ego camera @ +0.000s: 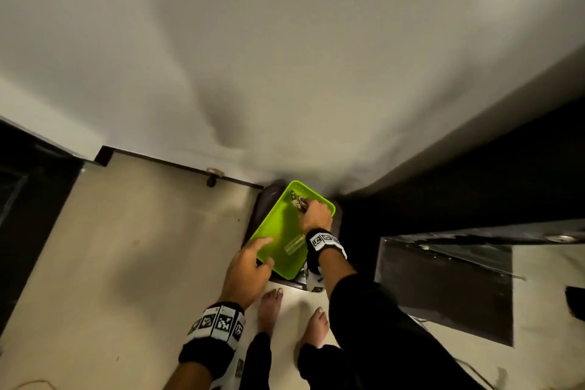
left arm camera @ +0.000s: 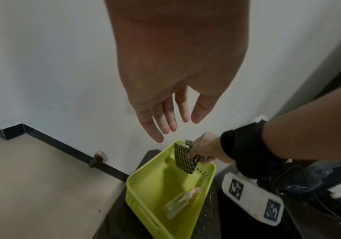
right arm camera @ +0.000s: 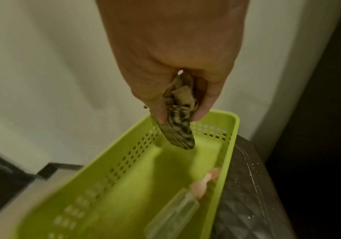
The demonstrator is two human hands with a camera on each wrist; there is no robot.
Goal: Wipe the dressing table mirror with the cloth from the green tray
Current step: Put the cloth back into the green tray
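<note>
A green perforated tray (ego camera: 278,231) (left arm camera: 144,182) (right arm camera: 124,177) sits on a dark stool by the wall corner. My right hand (ego camera: 311,209) (left arm camera: 203,149) (right arm camera: 178,116) pinches a striped brown-and-cream cloth (ego camera: 298,199) (left arm camera: 183,159) (right arm camera: 177,131) and holds it just above the tray's far end. My left hand (ego camera: 262,252) (left arm camera: 171,122) hovers with straight, spread fingers over the tray's near left rim, holding nothing. The mirror (ego camera: 474,279) shows at the right of the head view.
A clear spray bottle (ego camera: 294,247) (left arm camera: 178,205) (right arm camera: 175,213) with a pink top lies in the tray. A doorstop (ego camera: 212,177) (left arm camera: 97,159) sits at the dark skirting. Beige floor spreads to the left; my bare feet (ego camera: 269,307) stand just before the stool.
</note>
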